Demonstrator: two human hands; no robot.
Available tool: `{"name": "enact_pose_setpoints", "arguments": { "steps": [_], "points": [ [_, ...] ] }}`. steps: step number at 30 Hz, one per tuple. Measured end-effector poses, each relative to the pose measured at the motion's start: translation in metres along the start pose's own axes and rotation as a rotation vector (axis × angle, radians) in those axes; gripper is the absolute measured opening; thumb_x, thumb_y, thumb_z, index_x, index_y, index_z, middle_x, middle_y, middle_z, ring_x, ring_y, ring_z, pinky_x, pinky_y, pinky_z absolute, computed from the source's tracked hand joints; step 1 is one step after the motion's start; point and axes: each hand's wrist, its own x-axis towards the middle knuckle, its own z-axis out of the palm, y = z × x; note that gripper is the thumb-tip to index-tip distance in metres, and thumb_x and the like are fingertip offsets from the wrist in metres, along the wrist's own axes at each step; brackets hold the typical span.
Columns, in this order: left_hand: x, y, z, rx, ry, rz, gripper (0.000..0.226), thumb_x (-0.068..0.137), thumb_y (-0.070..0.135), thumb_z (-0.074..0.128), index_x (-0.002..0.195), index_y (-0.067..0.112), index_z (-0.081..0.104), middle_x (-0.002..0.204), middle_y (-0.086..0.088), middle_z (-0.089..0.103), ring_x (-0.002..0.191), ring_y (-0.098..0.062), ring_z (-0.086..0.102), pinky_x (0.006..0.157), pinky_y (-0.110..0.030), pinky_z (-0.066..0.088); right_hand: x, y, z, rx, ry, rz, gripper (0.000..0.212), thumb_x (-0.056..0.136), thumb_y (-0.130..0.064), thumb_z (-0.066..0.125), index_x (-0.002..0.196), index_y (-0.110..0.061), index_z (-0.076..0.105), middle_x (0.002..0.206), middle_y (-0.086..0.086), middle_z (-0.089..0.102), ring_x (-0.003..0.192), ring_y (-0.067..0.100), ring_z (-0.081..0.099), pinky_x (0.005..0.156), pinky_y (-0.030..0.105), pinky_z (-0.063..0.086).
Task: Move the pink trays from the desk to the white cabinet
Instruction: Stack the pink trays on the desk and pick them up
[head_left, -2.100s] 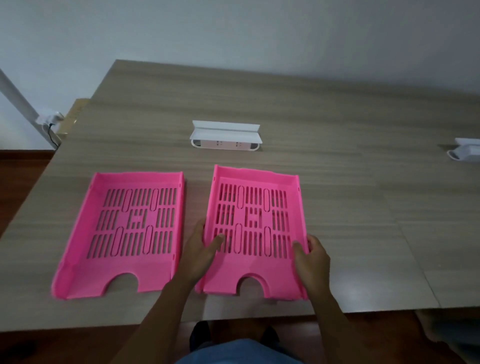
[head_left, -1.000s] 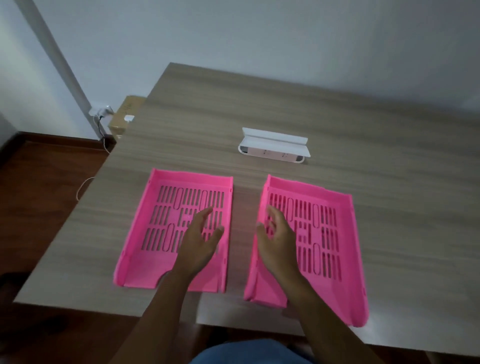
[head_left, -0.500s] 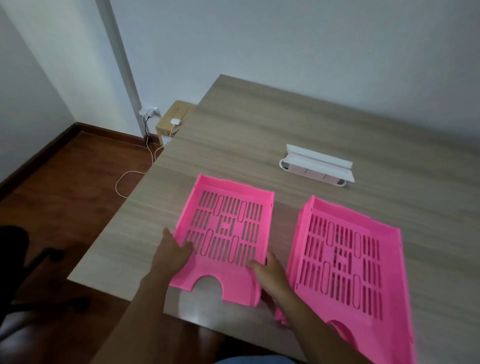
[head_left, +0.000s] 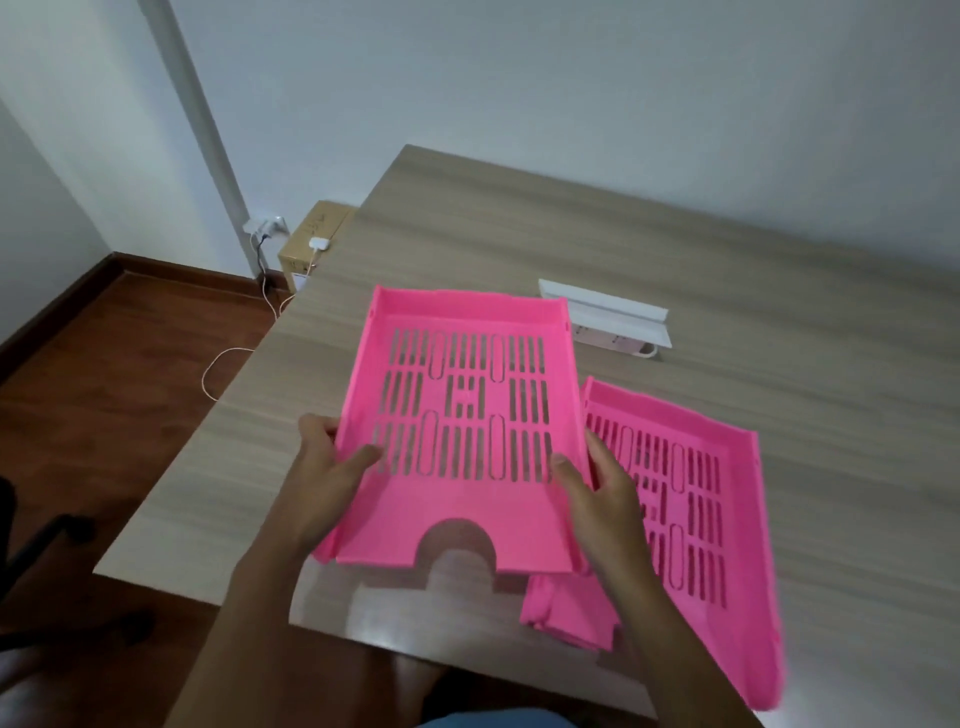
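Head view, looking down at the desk (head_left: 675, 249). One pink tray (head_left: 467, 415) was held just above the wooden surface, near the front-left corner, its slotted floor facing up and its notched front edge toward the person. The left hand (head_left: 322, 483) grasped the tray's left wall, thumb lying on the slotted floor and fingers wrapped round the outside. The right hand (head_left: 602, 493) grasped the right wall in the same manner, thumb inside the tray and fingers outside. A shadow with the outline of the notch fell on the desk below the held tray's front edge.

A second pink tray (head_left: 696, 499) lay flat on the desk to the right, angled slightly, its near-left corner partly hidden behind the right hand and forearm. The held tray's right wall overlapped the second tray's left edge in this view; whether the two touched could not be told.

Behind both trays a white power strip unit (head_left: 613, 319) sat on the desk, its left end hidden by the held tray's far corner. Beyond the desk's left edge stood a cardboard box (head_left: 311, 234) against the wall, with a white charger (head_left: 319, 243) on it and a cable (head_left: 228, 358) trailing across the dark wooden floor (head_left: 104, 374). The white cabinet was outside the frame.
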Motion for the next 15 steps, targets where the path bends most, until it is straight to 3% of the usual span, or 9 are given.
{"name": "enact_pose_setpoints", "arguments": {
  "steps": [2, 6, 8, 12, 15],
  "points": [
    [-0.007, 0.018, 0.021, 0.0, -0.015, 0.051, 0.026, 0.097, 0.017, 0.056, 0.108, 0.011, 0.033, 0.1, 0.0, 0.054, 0.081, -0.013, 0.06, 0.061, -0.027, 0.046, -0.007, 0.003, -0.029, 0.038, 0.042, -0.004, 0.05, 0.099, -0.026, 0.056, 0.143, -0.043, 0.041, 0.11, -0.015, 0.067, 0.086, 0.01, 0.073, 0.058, 0.021, 0.059],
    [-0.017, 0.035, 0.083, 0.017, -0.098, 0.087, 0.031, 0.094, 0.017, 0.061, 0.106, 0.01, 0.033, 0.098, 0.002, 0.058, 0.081, -0.009, 0.061, 0.066, -0.029, 0.05, -0.007, 0.025, -0.088, 0.039, 0.164, 0.062, 0.047, 0.097, -0.029, 0.058, 0.144, -0.035, 0.05, 0.12, 0.001, 0.071, 0.088, 0.02, 0.076, 0.067, 0.039, 0.065],
    [-0.026, 0.041, 0.116, 0.014, -0.155, 0.099, 0.031, 0.095, 0.016, 0.061, 0.107, 0.009, 0.033, 0.096, 0.004, 0.057, 0.08, -0.007, 0.062, 0.065, -0.026, 0.052, -0.009, 0.038, -0.119, 0.07, 0.208, 0.065, 0.042, 0.097, -0.027, 0.059, 0.137, -0.039, 0.054, 0.11, -0.001, 0.075, 0.078, 0.016, 0.078, 0.066, 0.039, 0.065],
    [-0.047, 0.047, 0.17, 0.015, -0.249, 0.113, 0.035, 0.095, 0.014, 0.061, 0.112, 0.009, 0.03, 0.099, 0.008, 0.055, 0.08, -0.004, 0.062, 0.063, -0.017, 0.052, -0.023, 0.06, -0.172, 0.142, 0.283, 0.095, 0.035, 0.097, -0.021, 0.06, 0.128, -0.036, 0.064, 0.103, -0.005, 0.079, 0.08, 0.01, 0.078, 0.068, 0.035, 0.064],
    [-0.06, 0.043, 0.197, 0.02, -0.308, 0.1, 0.045, 0.093, 0.011, 0.064, 0.12, 0.014, 0.028, 0.107, 0.009, 0.055, 0.09, -0.011, 0.067, 0.082, -0.035, 0.06, -0.036, 0.077, -0.196, 0.17, 0.295, 0.132, 0.031, 0.097, -0.017, 0.059, 0.122, -0.032, 0.068, 0.095, -0.009, 0.08, 0.078, 0.01, 0.078, 0.064, 0.03, 0.062]
  ]
}}
